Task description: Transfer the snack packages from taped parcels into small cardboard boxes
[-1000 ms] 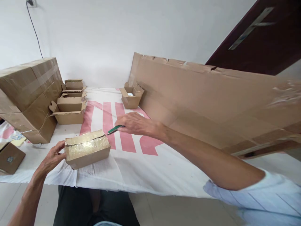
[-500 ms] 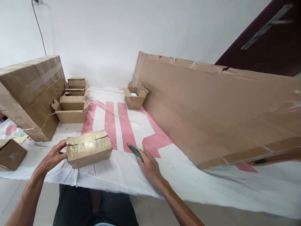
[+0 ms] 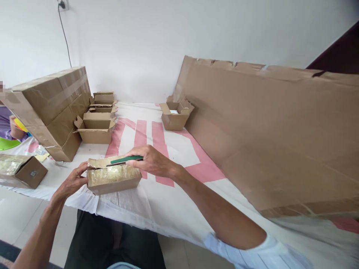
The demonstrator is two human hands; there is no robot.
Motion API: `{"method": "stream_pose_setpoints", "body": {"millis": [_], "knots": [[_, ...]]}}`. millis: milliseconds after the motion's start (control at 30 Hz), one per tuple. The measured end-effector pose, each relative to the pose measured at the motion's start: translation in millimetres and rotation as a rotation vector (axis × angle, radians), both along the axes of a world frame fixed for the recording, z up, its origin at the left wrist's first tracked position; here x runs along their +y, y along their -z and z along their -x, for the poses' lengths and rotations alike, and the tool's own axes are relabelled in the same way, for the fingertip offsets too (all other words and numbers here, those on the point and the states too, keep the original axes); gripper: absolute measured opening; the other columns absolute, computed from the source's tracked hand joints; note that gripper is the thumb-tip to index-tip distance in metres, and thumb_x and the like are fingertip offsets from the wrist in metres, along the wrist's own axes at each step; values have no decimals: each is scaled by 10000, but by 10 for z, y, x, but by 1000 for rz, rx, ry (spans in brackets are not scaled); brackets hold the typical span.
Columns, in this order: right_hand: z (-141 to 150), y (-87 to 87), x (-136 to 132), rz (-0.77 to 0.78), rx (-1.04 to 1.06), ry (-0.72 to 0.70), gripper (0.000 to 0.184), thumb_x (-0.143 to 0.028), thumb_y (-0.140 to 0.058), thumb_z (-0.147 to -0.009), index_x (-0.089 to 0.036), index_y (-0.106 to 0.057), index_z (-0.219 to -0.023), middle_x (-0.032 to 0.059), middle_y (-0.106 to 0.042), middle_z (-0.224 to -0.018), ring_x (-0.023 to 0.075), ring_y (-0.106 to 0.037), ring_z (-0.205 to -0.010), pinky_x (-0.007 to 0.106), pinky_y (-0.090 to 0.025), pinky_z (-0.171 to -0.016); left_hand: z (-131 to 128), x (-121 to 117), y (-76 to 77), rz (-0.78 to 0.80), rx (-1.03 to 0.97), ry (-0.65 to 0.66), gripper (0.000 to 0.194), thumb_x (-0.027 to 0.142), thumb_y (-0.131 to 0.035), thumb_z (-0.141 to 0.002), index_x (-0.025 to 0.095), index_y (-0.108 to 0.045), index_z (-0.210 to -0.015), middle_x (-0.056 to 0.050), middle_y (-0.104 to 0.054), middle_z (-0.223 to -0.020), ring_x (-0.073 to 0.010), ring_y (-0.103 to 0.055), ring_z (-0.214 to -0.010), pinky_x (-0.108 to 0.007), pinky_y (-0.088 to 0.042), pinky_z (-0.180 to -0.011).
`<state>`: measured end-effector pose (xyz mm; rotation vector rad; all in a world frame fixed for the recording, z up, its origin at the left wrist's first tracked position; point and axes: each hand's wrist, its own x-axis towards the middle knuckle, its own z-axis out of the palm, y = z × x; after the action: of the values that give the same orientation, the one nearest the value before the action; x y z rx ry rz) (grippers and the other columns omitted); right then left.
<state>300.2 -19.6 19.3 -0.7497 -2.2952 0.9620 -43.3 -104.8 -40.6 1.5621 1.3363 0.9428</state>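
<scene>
A small cardboard box, its top covered with shiny clear tape, sits near the front edge of the cloth-covered table. My left hand grips the box's left end, thumb and fingers around the corner. Above the box, my right hand is closed round a green utility knife. The knife lies almost level over the seam in the tape, its tip at the left part of the top. Whether the blade touches the tape I cannot tell.
Several open small boxes line up beside a wall of taped cartons on the left. Another open box stands against a large leaning cardboard sheet. A taped box lies at left. Another person's hand shows behind the cartons.
My right hand has lifted the utility knife off the table and brought it left over the taped box. My left hand still holds the box's end. The view has shifted left.
</scene>
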Motion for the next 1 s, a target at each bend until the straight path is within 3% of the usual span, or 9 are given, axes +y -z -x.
{"method": "stream_pose_setpoints", "body": {"millis": [100, 233, 400, 533, 633, 733, 867, 933, 1000], "knots": [[307, -182, 61, -67, -150, -75, 236, -231, -674, -962, -224, -878, -1080, 35, -830, -978, 174, -687, -853, 297, -463, -781, 3, -24, 36, 13, -8, -4, 530, 312, -880, -790, 300, -859, -1319, -104, -615, -1644, -412, -536, -1516, -350, -661, -926], [547, -253, 94, -179, -334, -54, 218, -247, -663, -975, -226, -877, -1012, 24, -814, -919, 164, -659, -829, 286, -389, -740, 32, 1, 78, 4, -2, 2, 546, 283, -865, -783, 305, -854, -1328, -103, -620, -1624, -408, -526, -1518, -339, -667, -898], [674, -376, 97, -275, -554, -47, 245, -286, -619, -998, -212, -837, -912, 15, -752, -812, 164, -578, -750, 310, -299, -667, 65, 39, 123, -12, -12, 29, 542, 296, -849, -810, 323, -844, -1352, -97, -598, -1628, -403, -504, -1532, -338, -675, -916], [642, -415, 119, -335, -659, -67, 231, -263, -628, -1012, -196, -801, -873, 35, -746, -848, 167, -562, -754, 322, -267, -650, 78, 42, 160, -8, -24, 47, 541, 271, -815, -826, 313, -835, -1365, -106, -574, -1631, -394, -535, -1490, -312, -682, -853], [446, -368, 177, -396, -741, -41, 238, -270, -647, -1026, -193, -793, -854, 59, -755, -881, 178, -577, -766, 332, -251, -643, 100, 44, 200, -1, -27, 43, 550, 267, -793, -836, 309, -822, -1384, -106, -585, -1610, -375, -569, -1446, -304, -685, -828], [70, -352, 243, -400, -759, 43, 217, -231, -653, -995, -211, -810, -847, 53, -763, -863, 188, -596, -762, 331, -266, -640, 121, 54, 240, -5, -32, 28, 533, 280, -796, -845, 312, -824, -1376, -98, -600, -1596, -362, -597, -1420, -291, -682, -820], [-585, -345, 256, -225, -513, 104, 251, -335, -621, -1011, -261, -860, -986, 25, -787, -872, 195, -641, -762, 318, -386, -668, 129, 80, 262, -5, -37, 45, 480, 324, -832, -868, 326, -842, -1348, -94, -601, -1594, -362, -609, -1420, -277, -665, -824], [-878, -173, 196, -153, -347, 255, 340, -442, -578, -1039, -254, -857, -1087, 41, -793, -894, 218, -666, -777, 333, -451, -688, 141, 93, 265, 3, -29, 53, 480, 350, -848, -872, 325, -841, -1351, -101, -599, -1601, -367, -606, -1428, -294, -659, -873], [-1095, 212, 74, -143, -218, 451, 397, -492, -548, -1043, -244, -828, -1178, 75, -814, -1018, 256, -720, -881, 369, -532, -774, 168, 100, 269, 11, 1, 43, 520, 389, -871, -858, 323, -830, -1373, -108, -609, -1606, -378, -608, -1431, -316, -651, -916]]}}
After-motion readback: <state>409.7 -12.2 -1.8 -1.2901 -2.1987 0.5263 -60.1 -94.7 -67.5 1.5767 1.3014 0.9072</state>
